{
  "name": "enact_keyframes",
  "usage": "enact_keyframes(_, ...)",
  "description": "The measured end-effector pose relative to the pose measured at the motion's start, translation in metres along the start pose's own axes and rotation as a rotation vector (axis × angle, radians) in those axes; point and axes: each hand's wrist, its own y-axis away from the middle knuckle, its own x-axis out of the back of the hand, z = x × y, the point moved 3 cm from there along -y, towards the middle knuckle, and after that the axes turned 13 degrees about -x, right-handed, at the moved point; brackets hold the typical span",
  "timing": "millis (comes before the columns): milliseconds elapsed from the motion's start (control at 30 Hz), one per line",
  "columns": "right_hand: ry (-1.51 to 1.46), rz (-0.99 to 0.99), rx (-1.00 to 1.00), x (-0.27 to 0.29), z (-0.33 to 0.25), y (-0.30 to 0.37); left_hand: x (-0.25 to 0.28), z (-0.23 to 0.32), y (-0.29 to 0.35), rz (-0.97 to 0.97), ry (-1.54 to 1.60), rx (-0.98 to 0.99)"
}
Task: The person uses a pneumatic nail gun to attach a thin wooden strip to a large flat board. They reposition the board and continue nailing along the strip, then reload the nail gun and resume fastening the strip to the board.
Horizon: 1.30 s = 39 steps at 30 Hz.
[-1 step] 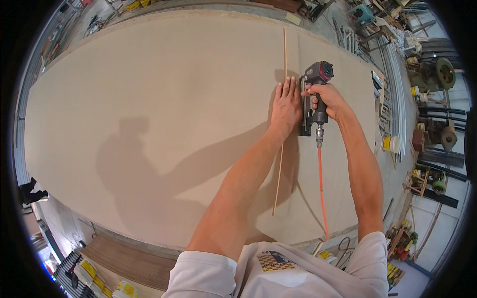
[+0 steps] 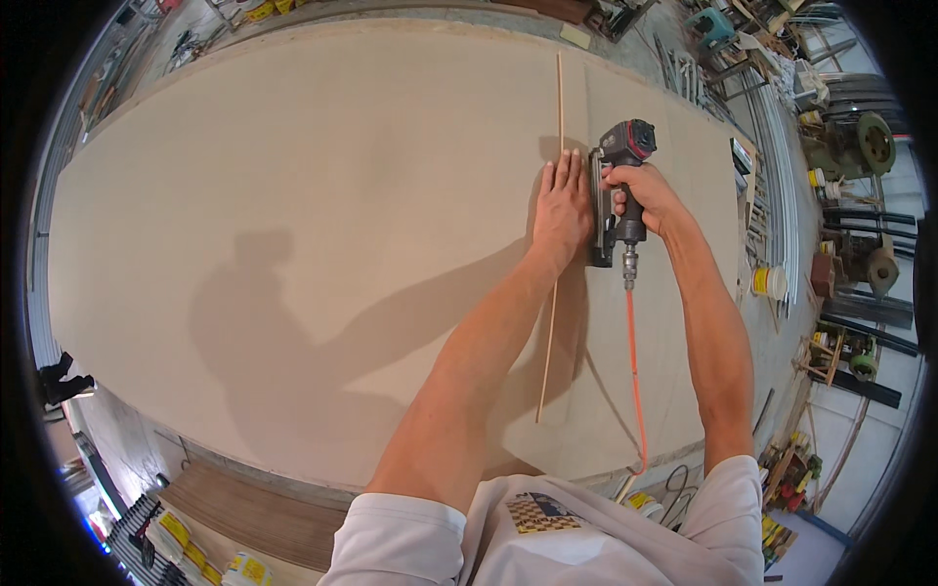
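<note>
My right hand (image 2: pixel 645 195) is wrapped around the grip of a black and red air nail gun (image 2: pixel 627 146). An orange air hose (image 2: pixel 633 342) runs from the metal coupling at its handle down toward my body. Just left of the tool, my left hand (image 2: pixel 564 210) lies flat with fingers stretched out. It covers part of a thin wooden strip (image 2: pixel 560 98) and presses on the narrow pale board edge beside it. Both rest on a large beige panel (image 2: pixel 391 146). The nail gun's nose is hard to make out against the panel.
A white bucket with a yellow label (image 2: pixel 769 283) stands on the floor to the right. Long metal bars (image 2: pixel 777 195) lie beyond the panel's right edge. At the lower left is a brown wooden board (image 2: pixel 254 513). A teal stool (image 2: pixel 711 29) stands at the far right.
My right index finger has drawn in slightly at the nail gun, which has shifted a hair to the right. My left hand and the strip stay in place.
</note>
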Motion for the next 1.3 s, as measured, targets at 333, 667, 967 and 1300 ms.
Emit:
enact_keyframes(333, -0.001, 0.017, -0.003, -0.004, -0.004, 0.004, -0.009, -0.01, -0.016, -0.072, -0.047, -0.005)
enact_keyframes(667, 0.006, 0.024, 0.001, -0.01, -0.005, 0.007, -0.013, -0.015, -0.031, -0.132, 0.001, 0.026)
enact_keyframes(967, -0.053, 0.061, -0.024, -0.008, 0.0, 0.005, -0.016, -0.024, -0.041, -0.085, 0.03, 0.015)
enact_keyframes(1300, -0.053, 0.06, -0.017, -0.01, -0.006, 0.01, -0.023, -0.028, -0.046, -0.081, 0.05, 0.0)
